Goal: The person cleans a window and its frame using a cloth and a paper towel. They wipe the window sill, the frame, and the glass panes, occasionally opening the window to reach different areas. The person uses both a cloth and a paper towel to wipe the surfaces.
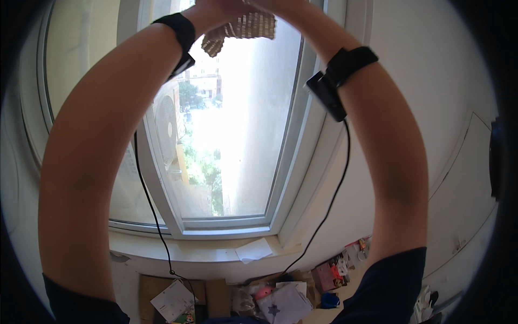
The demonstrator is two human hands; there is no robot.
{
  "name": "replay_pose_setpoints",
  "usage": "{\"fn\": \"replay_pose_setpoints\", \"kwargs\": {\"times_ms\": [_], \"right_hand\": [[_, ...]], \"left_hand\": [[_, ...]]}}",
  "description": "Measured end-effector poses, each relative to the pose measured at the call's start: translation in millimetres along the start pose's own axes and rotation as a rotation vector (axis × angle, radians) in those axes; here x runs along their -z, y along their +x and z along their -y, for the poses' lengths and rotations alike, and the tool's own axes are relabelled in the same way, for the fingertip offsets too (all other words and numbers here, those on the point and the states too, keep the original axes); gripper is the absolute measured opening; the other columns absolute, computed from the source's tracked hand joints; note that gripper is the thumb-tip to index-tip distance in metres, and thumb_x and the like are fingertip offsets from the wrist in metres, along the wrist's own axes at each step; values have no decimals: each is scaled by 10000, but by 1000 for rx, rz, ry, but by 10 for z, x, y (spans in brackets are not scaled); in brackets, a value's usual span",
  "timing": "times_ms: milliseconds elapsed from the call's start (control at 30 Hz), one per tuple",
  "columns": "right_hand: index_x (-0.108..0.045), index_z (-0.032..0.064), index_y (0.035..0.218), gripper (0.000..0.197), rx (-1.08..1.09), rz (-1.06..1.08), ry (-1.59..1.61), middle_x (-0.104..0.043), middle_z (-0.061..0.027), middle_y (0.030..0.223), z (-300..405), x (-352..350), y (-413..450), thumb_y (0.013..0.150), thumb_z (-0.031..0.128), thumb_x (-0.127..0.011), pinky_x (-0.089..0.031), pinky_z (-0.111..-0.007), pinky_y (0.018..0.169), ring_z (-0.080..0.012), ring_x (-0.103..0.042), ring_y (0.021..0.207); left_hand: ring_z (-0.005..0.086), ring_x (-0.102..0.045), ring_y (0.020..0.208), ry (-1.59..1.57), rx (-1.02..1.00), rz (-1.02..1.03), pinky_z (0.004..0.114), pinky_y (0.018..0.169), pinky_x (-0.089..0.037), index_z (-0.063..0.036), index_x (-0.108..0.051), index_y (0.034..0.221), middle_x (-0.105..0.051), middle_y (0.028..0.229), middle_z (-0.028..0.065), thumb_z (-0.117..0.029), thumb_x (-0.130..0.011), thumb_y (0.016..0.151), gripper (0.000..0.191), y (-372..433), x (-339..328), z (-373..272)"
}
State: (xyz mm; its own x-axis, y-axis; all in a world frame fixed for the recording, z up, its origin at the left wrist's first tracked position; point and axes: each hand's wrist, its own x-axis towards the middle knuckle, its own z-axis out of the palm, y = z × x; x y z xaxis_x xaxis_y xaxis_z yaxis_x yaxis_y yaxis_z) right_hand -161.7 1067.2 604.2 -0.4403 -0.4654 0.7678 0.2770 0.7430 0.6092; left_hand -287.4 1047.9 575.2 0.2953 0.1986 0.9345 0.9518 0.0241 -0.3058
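Both forearms reach up in front of a window with a light frame. At the top edge my left hand [220,11] and my right hand [279,5] come close together, each partly cut off by the picture's rim. A brown, striped piece of fabric [251,26] hangs just below them against the bright glass, a smaller end of it drooping on the left. The fingers and any grip on the fabric are hidden. Black straps with small black devices are around both wrists, and black cables run down from them.
White paper [254,250] lies on the windowsill [182,251]. Below are cardboard boxes [217,297], a bag with a star [285,303] and other items. Outside, an air conditioner unit [165,125] shows through the glass. A white wall [412,60] is at the right.
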Motion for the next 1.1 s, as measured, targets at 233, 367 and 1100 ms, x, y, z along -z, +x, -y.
{"fn": "replay_pose_setpoints", "kwargs": {"times_ms": [233,367,1100], "right_hand": [[-508,18,1407,514,-279,37,96,-593,-259,1331,-210,-117,-40,1060,386,-413,-424,-472,1075,-417,-559,1241],[-540,-12,1416,391,-494,-13,103,-464,-192,1538,-599,-307,-232,1055,132,-496,-227,-472,1241,-368,-348,1484],[-557,61,1415,504,-548,-44,-130,-610,-238,1315,-129,-827,-577,918,139,-574,-368,-495,1138,-407,-530,1276]], "left_hand": [[368,-430,1382,29,33,-125,454,1150,-338,-94,-523,1420,-512,1455,199,-430,-640,857,666,176,-71,-163],[364,-463,1357,88,58,-182,457,1113,-395,-84,-535,1401,-513,1446,213,-377,-609,874,607,304,-1,-144],[409,-338,1430,248,350,-285,509,1156,-348,-1,-265,1561,-287,1616,208,-388,-692,917,863,-766,143,1460]]}}
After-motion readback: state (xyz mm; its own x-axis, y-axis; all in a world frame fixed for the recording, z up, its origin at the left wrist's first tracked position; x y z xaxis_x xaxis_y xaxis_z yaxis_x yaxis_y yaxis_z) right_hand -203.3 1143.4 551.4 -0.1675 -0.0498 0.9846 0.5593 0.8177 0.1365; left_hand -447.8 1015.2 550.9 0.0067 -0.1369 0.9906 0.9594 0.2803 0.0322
